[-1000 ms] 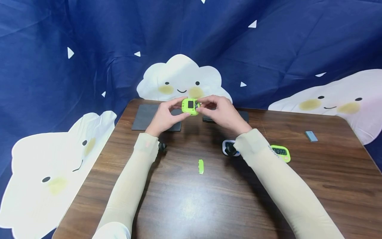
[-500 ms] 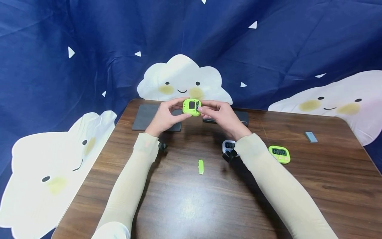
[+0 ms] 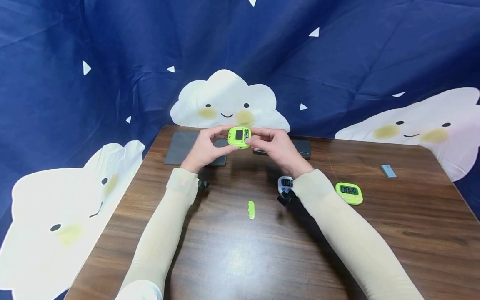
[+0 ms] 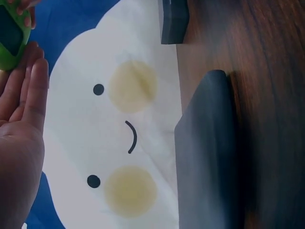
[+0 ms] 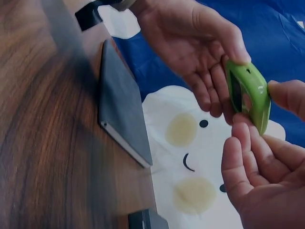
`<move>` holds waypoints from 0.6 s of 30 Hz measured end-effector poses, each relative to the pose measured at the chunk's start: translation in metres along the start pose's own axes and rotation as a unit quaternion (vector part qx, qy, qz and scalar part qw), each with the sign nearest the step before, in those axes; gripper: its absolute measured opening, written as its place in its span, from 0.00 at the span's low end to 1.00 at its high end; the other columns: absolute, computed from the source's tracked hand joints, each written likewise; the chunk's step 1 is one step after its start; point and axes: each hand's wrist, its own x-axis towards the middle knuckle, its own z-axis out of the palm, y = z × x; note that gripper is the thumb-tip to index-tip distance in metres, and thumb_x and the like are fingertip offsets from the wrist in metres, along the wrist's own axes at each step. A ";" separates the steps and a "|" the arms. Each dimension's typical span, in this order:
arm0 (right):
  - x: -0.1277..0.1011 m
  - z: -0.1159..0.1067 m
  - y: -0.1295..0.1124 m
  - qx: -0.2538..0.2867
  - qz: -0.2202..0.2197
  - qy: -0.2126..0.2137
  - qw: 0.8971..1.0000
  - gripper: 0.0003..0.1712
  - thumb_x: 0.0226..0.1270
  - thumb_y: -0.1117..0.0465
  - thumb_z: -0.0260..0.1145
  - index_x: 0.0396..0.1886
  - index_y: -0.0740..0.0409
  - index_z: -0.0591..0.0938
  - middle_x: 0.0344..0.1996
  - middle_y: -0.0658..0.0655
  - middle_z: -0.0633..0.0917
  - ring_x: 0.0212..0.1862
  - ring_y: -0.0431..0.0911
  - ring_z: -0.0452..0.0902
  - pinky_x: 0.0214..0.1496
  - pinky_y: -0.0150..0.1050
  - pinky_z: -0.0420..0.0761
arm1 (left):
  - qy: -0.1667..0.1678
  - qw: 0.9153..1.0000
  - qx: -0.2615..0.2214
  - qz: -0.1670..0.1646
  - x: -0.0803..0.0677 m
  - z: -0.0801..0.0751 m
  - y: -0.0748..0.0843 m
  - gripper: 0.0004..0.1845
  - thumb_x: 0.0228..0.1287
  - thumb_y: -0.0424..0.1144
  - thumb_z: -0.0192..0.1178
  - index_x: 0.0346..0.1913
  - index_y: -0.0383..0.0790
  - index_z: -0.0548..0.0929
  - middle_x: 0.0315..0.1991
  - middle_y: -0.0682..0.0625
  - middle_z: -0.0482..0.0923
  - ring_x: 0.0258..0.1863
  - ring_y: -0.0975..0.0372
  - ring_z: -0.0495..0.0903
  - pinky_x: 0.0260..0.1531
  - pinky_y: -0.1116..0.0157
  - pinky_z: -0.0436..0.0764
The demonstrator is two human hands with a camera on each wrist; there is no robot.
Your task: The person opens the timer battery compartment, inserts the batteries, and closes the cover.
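A lime-green digital timer (image 3: 238, 136) is held up above the far part of the table, its back turned to the head camera. Along its right side lies an uncovered battery slot. My left hand (image 3: 205, 148) pinches the left edge between thumb and fingers. From the other side my right hand (image 3: 275, 148) grips the timer, thumb at the slot and fingers behind. The right wrist view shows both hands on the green casing (image 5: 259, 98). Whether a battery sits in the slot is too small to tell. A small green battery cover (image 3: 251, 210) lies on the table nearer me.
A second green timer (image 3: 349, 193) and a partly hidden white timer (image 3: 285, 183) lie to the right. Farther right is a small blue-grey block (image 3: 388, 171). Behind the hands are a dark flat pad (image 3: 176, 149) and a black box (image 3: 302, 149). A blue curtain (image 3: 150, 37) hangs behind the table.
My right thumb and fingers have shifted on the timer, with the thumb now lying lower along the slot. The left hand keeps its hold. The right forearm has drawn slightly left, uncovering the second green timer.
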 end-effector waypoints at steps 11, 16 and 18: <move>-0.005 0.010 -0.009 -0.012 0.009 0.041 0.999 0.25 0.79 0.56 0.72 0.72 0.55 0.88 0.50 0.53 0.93 0.47 0.47 0.85 0.54 0.31 0.87 | 0.008 1.000 -0.005 -0.001 -0.002 -0.001 0.004 0.33 0.62 0.34 0.83 0.71 0.44 0.88 0.60 0.44 0.92 0.54 0.57 0.88 0.65 0.60 0.85; -0.004 0.010 -0.008 -0.011 0.012 0.048 0.999 0.23 0.79 0.57 0.72 0.69 0.56 0.89 0.42 0.47 0.91 0.45 0.49 0.83 0.53 0.34 0.87 | 0.003 1.000 0.016 -0.002 -0.003 -0.003 0.007 0.33 0.61 0.38 0.85 0.70 0.50 0.89 0.61 0.49 0.92 0.53 0.57 0.88 0.66 0.57 0.85; -0.004 0.010 -0.008 -0.011 0.014 0.049 0.999 0.23 0.79 0.57 0.72 0.69 0.56 0.89 0.43 0.48 0.92 0.46 0.51 0.84 0.52 0.35 0.87 | -0.001 1.000 0.017 -0.004 -0.003 -0.004 0.007 0.32 0.62 0.38 0.85 0.70 0.50 0.89 0.60 0.49 0.92 0.53 0.57 0.88 0.66 0.56 0.84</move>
